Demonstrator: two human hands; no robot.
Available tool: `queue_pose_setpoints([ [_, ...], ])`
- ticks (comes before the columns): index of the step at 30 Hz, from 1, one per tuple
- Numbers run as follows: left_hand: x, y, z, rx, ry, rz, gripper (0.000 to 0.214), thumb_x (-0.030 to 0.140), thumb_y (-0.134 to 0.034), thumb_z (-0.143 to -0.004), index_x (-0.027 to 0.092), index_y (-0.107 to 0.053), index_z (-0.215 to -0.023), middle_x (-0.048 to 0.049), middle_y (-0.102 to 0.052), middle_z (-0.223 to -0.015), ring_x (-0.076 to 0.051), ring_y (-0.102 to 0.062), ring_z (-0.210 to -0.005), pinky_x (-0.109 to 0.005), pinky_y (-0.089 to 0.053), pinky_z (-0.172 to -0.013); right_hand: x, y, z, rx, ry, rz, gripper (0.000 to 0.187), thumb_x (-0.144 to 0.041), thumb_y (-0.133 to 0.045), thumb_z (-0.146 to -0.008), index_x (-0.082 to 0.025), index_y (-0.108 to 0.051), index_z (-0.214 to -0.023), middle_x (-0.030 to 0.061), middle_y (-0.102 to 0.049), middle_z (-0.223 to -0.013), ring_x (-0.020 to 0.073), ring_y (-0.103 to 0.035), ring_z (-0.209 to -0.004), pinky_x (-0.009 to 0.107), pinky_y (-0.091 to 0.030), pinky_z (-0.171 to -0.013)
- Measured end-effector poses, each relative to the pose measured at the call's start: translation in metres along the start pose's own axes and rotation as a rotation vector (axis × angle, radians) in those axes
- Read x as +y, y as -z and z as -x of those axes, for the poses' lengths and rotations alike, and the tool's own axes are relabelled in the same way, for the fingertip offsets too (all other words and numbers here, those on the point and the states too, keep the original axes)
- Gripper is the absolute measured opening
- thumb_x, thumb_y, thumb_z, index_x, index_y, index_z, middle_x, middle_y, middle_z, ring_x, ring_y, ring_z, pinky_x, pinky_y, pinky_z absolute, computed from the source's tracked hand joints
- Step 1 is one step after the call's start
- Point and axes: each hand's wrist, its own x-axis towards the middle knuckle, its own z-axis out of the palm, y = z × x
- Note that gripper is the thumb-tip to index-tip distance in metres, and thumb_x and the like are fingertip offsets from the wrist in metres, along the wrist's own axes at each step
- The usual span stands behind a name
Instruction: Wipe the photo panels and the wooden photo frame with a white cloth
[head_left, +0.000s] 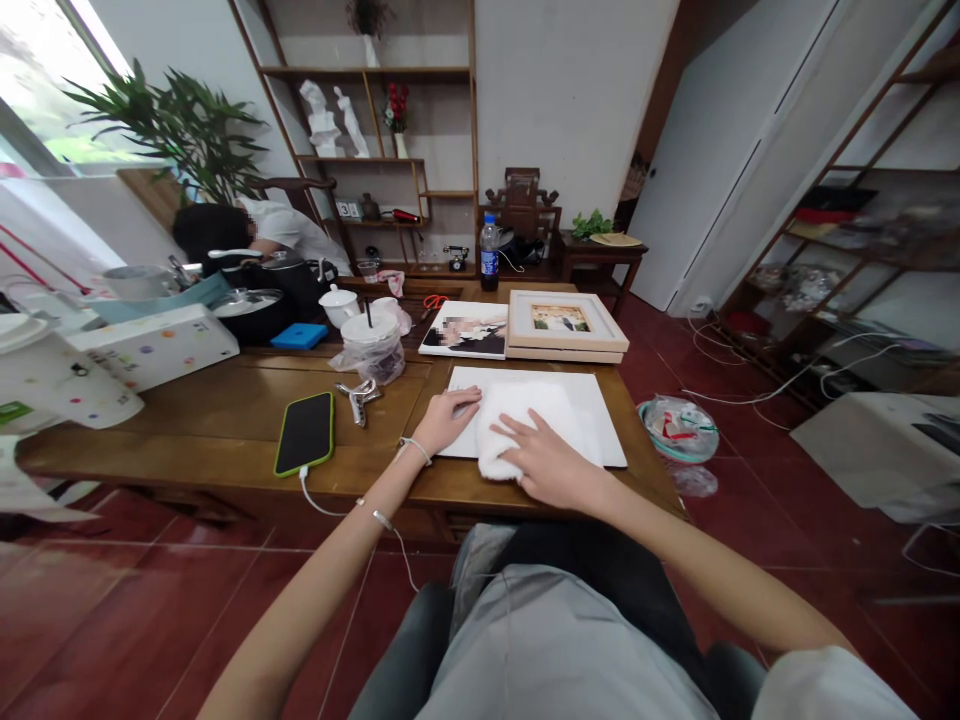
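Observation:
A flat white board lies on the wooden table in front of me. On top of it is a fluffy white cloth. My right hand rests palm down on this cloth, its fingers spread and not gripping. At the board's left edge, my left hand lies with fingers stretched out, touching the white surface. Just behind the board are a photo print and a light wooden picture frame, stacked on another frame.
Left of my hands are a phone with a charging cable, a silvery clamp-like item and a lidded cup. A bottle and red scissors are farther back. Another person leans down at the far left.

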Motion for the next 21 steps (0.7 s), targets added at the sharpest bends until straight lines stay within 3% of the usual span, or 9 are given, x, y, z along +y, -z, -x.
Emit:
queue_pose_setpoints([
  [4, -0.003, -0.001, 0.000, -0.002, -0.018, -0.001, 0.026, 0.027, -0.051, -0.080, 0.020, -0.067, -0.098, -0.0075, -0.064, -0.111, -0.020, -0.056, -0.110, -0.040, -0.034, -0.103, -0.019, 0.015, 0.023, -0.072, 0.085, -0.086, 0.039, -0.010, -0.050, -0.069, -0.018, -0.061, -0.105, 0.0097, -0.038, -0.139, 0.0224, -0.021, -0.133, 0.047, -0.010, -0.108],
  [7, -0.004, -0.001, 0.000, -0.004, -0.013, -0.001, 0.026, 0.026, -0.050, -0.079, 0.020, -0.067, -0.098, -0.0068, -0.064, -0.111, -0.020, -0.056, -0.110, -0.040, -0.034, -0.103, -0.016, 0.022, 0.027, -0.099, 0.074, -0.156, 0.042, -0.007, -0.047, -0.069, -0.020, -0.060, -0.107, 0.0075, -0.037, -0.140, 0.0186, -0.023, -0.132, 0.043, -0.012, -0.110],
  [11, -0.002, 0.000, 0.000, -0.008, -0.002, -0.004, 0.026, 0.028, -0.051, -0.079, 0.020, -0.067, -0.097, -0.0061, -0.064, -0.112, -0.020, -0.056, -0.110, -0.040, -0.032, -0.104, 0.008, 0.016, 0.015, -0.053, -0.001, -0.210, 0.046, -0.007, -0.044, -0.068, -0.021, -0.057, -0.110, 0.0067, -0.043, -0.136, 0.0172, -0.029, -0.130, 0.039, -0.017, -0.109],
  [18, -0.005, -0.001, 0.000, -0.001, 0.001, 0.008, 0.026, 0.030, -0.051, -0.080, 0.021, -0.067, -0.098, -0.0062, -0.065, -0.111, -0.021, -0.056, -0.110, -0.041, -0.031, -0.105, 0.071, -0.008, -0.035, 0.170, -0.238, -0.134, 0.040, -0.011, -0.042, -0.073, -0.019, -0.058, -0.108, 0.0064, -0.053, -0.126, 0.0237, -0.043, -0.119, 0.044, -0.024, -0.104],
  [21, -0.006, -0.001, 0.000, -0.005, 0.000, 0.005, 0.026, 0.030, -0.051, -0.080, 0.020, -0.067, -0.099, -0.0065, -0.064, -0.112, -0.021, -0.056, -0.110, -0.041, -0.032, -0.104, 0.082, -0.010, -0.050, 0.199, -0.317, -0.100, 0.039, -0.012, -0.041, -0.075, -0.018, -0.058, -0.110, 0.0077, -0.053, -0.125, 0.0242, -0.045, -0.117, 0.044, -0.025, -0.102],
])
